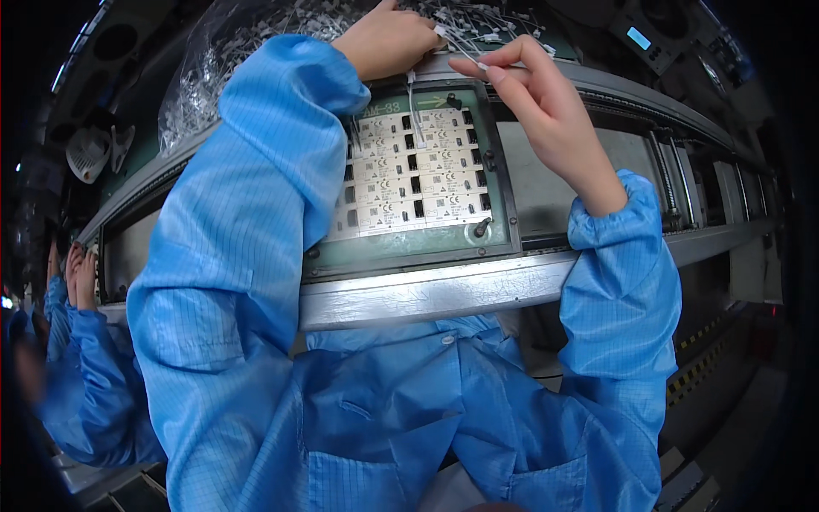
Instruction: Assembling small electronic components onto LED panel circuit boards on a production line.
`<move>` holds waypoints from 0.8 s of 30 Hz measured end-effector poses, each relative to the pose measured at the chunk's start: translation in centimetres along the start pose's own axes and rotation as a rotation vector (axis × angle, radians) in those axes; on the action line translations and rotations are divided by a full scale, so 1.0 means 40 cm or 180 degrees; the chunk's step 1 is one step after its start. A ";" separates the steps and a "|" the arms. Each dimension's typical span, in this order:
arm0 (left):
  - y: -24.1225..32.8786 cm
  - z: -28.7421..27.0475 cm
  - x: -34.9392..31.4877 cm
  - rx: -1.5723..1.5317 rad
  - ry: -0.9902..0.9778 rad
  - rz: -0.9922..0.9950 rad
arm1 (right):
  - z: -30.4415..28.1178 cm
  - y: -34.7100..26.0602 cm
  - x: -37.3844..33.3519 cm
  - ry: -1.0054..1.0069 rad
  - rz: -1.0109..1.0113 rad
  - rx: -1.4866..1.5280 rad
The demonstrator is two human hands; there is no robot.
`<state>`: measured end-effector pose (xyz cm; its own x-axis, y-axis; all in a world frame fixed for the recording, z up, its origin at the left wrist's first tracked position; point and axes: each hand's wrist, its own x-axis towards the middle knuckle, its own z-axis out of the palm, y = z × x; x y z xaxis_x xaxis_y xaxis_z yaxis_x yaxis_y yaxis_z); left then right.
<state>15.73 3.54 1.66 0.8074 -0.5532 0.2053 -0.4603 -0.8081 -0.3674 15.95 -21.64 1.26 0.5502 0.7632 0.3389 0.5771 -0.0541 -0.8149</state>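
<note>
White wire (461, 44) is pinched by the right hand (550, 107) between thumb and forefinger, just beyond the green fixture (405, 250) bearing rows of pale boards (392, 183); the left hand (388, 43) is close by, beside the clear bag (175, 124) of loose wires (243, 55); I can't tell whether it grips anything.

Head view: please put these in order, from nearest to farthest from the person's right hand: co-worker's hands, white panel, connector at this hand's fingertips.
1. Connector: at the fingertips of the right hand.
2. White panel: to the left of and below that hand, in the middle.
3. Co-worker's hands: at the far left.
</note>
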 end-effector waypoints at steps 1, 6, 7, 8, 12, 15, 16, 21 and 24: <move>0.004 -0.007 0.004 -0.0024 -0.0003 -0.0008 | 0.011 -0.007 -0.014 -0.0015 0.0020 0.0001; -0.027 -0.081 -0.046 -0.2898 0.0941 -0.1243 | 0.072 -0.035 -0.041 -0.0145 -0.0246 -0.0297; -0.028 -0.085 -0.067 -0.3588 0.1124 -0.1429 | 0.082 -0.028 -0.048 -0.0210 -0.0400 -0.0598; -0.051 -0.100 -0.122 -0.3799 0.1325 -0.1456 | 0.095 -0.041 -0.043 -0.0297 -0.0481 -0.0594; 0.011 -0.132 -0.222 -0.4206 0.1617 -0.1697 | 0.098 -0.023 -0.071 -0.0234 -0.0514 -0.1482; 0.023 -0.029 -0.294 -0.5638 0.2936 0.1660 | 0.116 -0.023 -0.056 -0.0302 -0.0402 -0.1460; 0.078 -0.105 -0.339 -0.5565 0.2259 -0.0366 | 0.110 -0.016 -0.065 -0.0266 -0.0354 -0.1545; 0.063 -0.019 -0.356 -0.5481 0.3250 0.2183 | 0.120 -0.022 -0.062 -0.0334 -0.0105 -0.1383; 0.064 -0.026 -0.375 -0.5567 0.3274 0.1891 | 0.118 -0.024 -0.065 -0.0296 -0.0015 -0.1543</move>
<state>2.02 9.55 -1.41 0.3072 -0.1448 0.9406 -0.7993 0.4972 0.3376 11.11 -20.54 -1.07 0.5035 0.8172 0.2806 0.8059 -0.3271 -0.4935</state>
